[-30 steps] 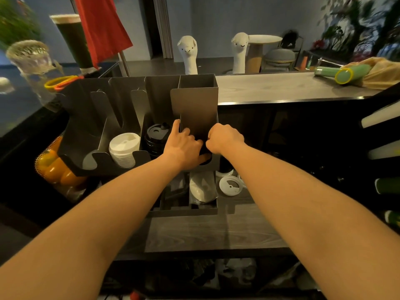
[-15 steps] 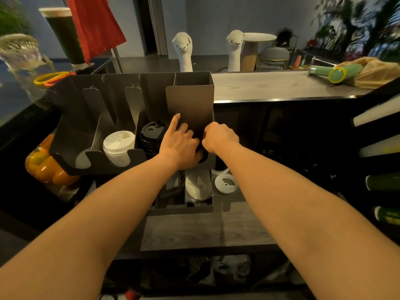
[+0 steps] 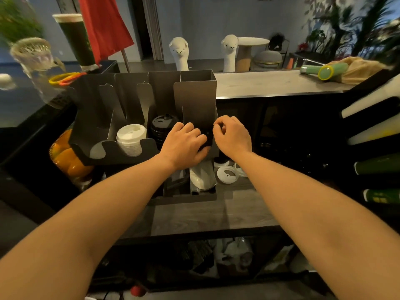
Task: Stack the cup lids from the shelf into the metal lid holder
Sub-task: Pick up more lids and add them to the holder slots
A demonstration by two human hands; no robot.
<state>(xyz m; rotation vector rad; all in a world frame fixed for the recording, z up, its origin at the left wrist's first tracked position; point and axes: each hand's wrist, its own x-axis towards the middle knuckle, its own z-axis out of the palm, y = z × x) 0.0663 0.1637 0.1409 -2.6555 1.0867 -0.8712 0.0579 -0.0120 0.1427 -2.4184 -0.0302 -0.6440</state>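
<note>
From the head camera, the left hand has curled its raised forefinger down, its grip now clasping the black lids in the rightmost slot of the metal lid holder, while the right hand has drawn aside with its fingers curled, its grip impossible to judge, so the stack seems nearly seated.

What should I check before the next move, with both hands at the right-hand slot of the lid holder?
1. Hands at the rightmost slot of the metal lid holder: ok, left hand and right hand are both there.
2. Grip: the left hand curls round the black lids, ok; the right hand's hold, cannot tell.
3. Those lids seated flat in the slot: cannot tell, the hands cover them.
4. Neighbouring stacks tidy: ok, the white lid stack and black lid stack sit in their own slots.
5. Shelf emptied of lids: not ok, loose white lids lie below the holder.
</note>
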